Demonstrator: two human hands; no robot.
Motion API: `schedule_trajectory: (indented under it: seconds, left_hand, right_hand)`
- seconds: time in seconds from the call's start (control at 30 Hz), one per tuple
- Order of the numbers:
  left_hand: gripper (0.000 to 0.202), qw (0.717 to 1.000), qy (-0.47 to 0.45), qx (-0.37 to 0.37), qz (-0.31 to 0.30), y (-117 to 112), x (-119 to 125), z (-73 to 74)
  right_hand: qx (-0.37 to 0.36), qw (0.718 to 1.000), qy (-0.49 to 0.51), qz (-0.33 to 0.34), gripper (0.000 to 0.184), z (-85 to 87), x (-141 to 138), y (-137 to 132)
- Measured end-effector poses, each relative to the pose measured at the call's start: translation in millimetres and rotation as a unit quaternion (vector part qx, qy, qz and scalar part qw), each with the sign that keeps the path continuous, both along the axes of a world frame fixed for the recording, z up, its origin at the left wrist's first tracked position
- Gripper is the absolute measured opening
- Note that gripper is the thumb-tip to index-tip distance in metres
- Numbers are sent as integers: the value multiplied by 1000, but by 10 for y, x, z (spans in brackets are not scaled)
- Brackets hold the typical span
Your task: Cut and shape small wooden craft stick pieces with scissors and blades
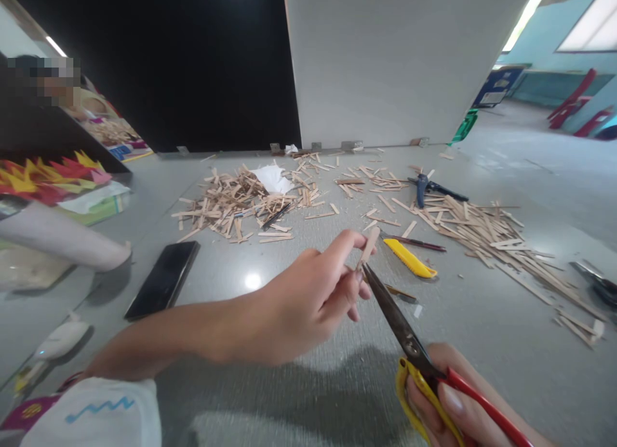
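My left hand (308,292) pinches a short wooden stick (369,246) between thumb and fingers, holding it upright above the grey floor. My right hand (463,408), at the lower right, grips scissors (400,325) by their yellow and red handles. The dark blades point up and left, and their tip meets the lower end of the stick. The blades look closed or nearly closed.
Piles of wooden sticks (236,202) (491,235) lie spread over the floor ahead. A yellow utility knife (409,258), a pencil (419,243), a blue glue gun (424,186) and a black phone (164,280) lie nearby. Another person's leg (58,238) is at left.
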State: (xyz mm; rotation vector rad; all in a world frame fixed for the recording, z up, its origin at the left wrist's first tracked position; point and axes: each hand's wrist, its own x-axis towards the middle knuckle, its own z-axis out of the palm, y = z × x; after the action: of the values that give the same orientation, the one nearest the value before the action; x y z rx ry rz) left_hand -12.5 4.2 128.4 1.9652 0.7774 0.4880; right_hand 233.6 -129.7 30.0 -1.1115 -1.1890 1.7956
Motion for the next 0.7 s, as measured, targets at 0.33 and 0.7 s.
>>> schedule_trajectory:
  seconds: [0.33, 0.7]
  left_hand:
    - [13, 1000, 6, 15, 1, -10, -2, -17]
    - [12, 1000, -13, -23, 7, -53, 84, -94]
  right_hand:
    - [13, 999, 28, 14, 60, -47, 25, 22]
    - [-34, 999, 2, -17, 58, 57, -95, 56]
